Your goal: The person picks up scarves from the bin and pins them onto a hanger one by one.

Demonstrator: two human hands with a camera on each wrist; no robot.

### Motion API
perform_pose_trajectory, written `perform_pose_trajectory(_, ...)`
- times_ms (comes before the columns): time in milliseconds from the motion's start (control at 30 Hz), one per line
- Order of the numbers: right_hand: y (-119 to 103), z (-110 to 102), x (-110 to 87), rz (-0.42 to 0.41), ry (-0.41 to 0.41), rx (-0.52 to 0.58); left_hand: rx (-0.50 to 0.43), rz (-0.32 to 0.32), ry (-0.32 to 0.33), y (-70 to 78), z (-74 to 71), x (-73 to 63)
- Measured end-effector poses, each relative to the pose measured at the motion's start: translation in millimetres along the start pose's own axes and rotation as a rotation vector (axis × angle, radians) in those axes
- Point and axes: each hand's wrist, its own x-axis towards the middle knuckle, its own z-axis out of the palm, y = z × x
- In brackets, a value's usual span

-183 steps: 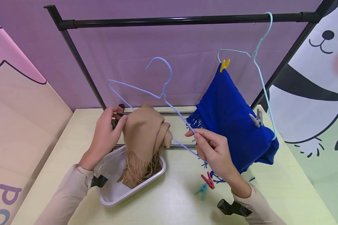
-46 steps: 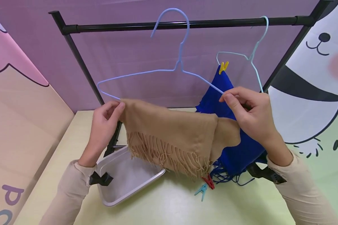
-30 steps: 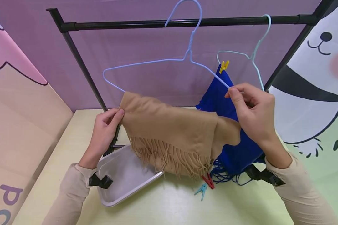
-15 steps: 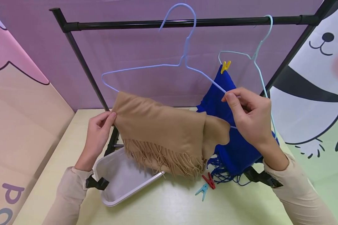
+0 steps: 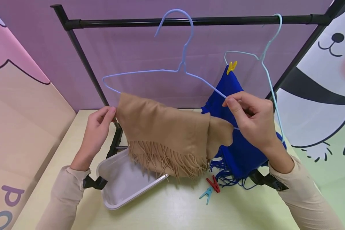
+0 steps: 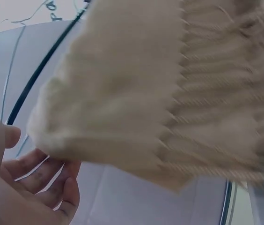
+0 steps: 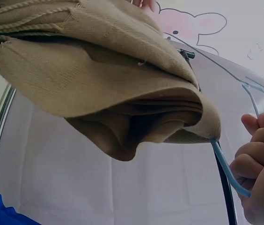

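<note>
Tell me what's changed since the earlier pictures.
The tan scarf, bunched over the tray at first, has risen and spread along the lavender hanger, whose hook now shows in front of the rail. The right hand rose with it, still pinching the hanger. The left hand now sits by the scarf's edge, apparently having let go. Tray, red peg, teal peg and blue scarf stayed put.

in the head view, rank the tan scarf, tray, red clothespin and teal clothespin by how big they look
1. tan scarf
2. tray, partly covered by the scarf
3. red clothespin and teal clothespin, too alike to rank

The scarf's raised position may exaggerate its size.
</note>
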Motion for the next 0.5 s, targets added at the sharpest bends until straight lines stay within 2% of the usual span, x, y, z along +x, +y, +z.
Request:
perform_pose_trajectory(67, 1.3, 0.6, -1.3, -0.011, -0.022, 0.018, -0.067, -0.027, -0.013, 3.9, 1.2, 2.9)
perform_pose_trajectory(133, 2.0, 1.4, -2.8, -0.017, -0.043, 0.029, -0.079, -0.038, -0.017, 6.7, 2.8, 5.1)
perform_pose_trajectory(267, 3.2, 2.7, -5.5, -0.022, -0.063, 0.022, -0.005, -0.016, 0.006, 9.3, 5.6, 8.0)
perform_pose_trajectory(500, 4.4, 2.7, -6.2, -0.038, -0.058, 0.025, 0.158, 0.032, 0.132, 9.8, 3.3, 7.9)
